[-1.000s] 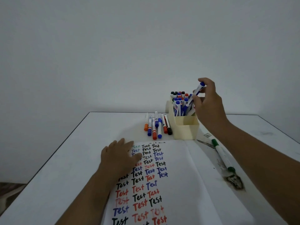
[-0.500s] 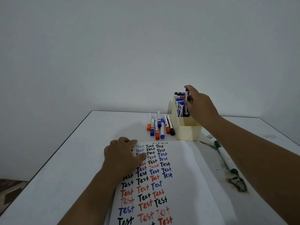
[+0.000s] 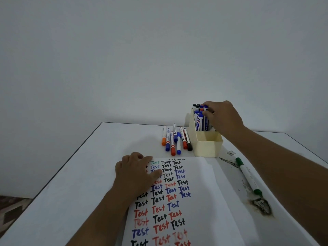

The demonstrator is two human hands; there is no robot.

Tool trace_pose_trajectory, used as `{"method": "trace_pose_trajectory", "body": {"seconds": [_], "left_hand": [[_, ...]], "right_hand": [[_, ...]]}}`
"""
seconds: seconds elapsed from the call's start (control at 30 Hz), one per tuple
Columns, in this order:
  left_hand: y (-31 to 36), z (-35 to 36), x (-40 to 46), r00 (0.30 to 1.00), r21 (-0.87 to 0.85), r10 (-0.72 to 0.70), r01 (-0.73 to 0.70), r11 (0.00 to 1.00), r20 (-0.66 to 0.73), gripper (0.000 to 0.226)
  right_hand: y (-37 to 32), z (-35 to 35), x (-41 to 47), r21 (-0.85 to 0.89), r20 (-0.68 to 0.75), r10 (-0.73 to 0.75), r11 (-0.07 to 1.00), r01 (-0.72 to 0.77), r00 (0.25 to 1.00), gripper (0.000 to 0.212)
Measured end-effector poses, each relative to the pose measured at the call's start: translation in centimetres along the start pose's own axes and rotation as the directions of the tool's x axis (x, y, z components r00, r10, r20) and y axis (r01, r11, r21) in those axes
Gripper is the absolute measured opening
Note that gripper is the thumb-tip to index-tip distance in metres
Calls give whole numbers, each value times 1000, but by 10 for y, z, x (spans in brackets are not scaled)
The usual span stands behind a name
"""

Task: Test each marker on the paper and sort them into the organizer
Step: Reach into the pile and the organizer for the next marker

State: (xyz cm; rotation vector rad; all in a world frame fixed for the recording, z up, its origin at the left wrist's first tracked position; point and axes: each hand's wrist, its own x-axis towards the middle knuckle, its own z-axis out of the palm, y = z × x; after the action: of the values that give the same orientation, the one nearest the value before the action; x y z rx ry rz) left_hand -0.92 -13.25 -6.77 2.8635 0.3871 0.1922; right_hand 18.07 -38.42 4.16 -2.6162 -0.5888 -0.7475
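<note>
A blue marker (image 3: 205,114) is being seated in the cream organizer (image 3: 206,144) by right-hand (image 3: 221,118) fingertips pinching it – left hand (image 3: 134,173) being pressed, fingers together, on paper (image 3: 198,201) – next, prob. an untested marker (image 3: 173,143) being fetched.

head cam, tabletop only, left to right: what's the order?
left hand on the paper → loose markers lying in a row → cream organizer with right hand at the markers standing in it → green marker lying on the table.
</note>
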Motion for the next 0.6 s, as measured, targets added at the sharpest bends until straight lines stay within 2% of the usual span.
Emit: {"method": "trace_pose_trajectory", "body": {"seconds": [0.1,0.17,0.27,0.37,0.43,0.47,0.5,0.6], "left_hand": [[-1,1,0,1000,-7,-1,1,1000,5,76],[-1,2,0,1000,-4,-2,2,1000,6,76],[-1,1,0,1000,-2,-3,3,1000,12,76],[-1,1,0,1000,-9,3,-3,1000,10,75],[-1,2,1,1000,-11,6,-6,1000,8,75],[-1,2,1,1000,-12,5,-5,1000,9,75],[-1,3,1,1000,-12,4,-4,1000,12,76],[-1,4,1,1000,-14,-3,3,1000,20,77]], "right_hand": [[2,4,-5,-212,-61,-113,972,98,992,30],[5,6,-9,-281,-39,-122,954,107,992,31],[6,5,-11,-262,64,-48,963,63,997,44],[-6,1,-22,-285,-32,-103,954,90,994,60],[-24,-4,-40,-182,-102,-159,974,139,982,60],[-33,-6,-52,-117,-90,-192,977,181,977,60],[-43,-9,-67,-62,-41,-218,975,215,975,60],[-63,-6,-115,62,237,-262,965,255,936,65]]}}
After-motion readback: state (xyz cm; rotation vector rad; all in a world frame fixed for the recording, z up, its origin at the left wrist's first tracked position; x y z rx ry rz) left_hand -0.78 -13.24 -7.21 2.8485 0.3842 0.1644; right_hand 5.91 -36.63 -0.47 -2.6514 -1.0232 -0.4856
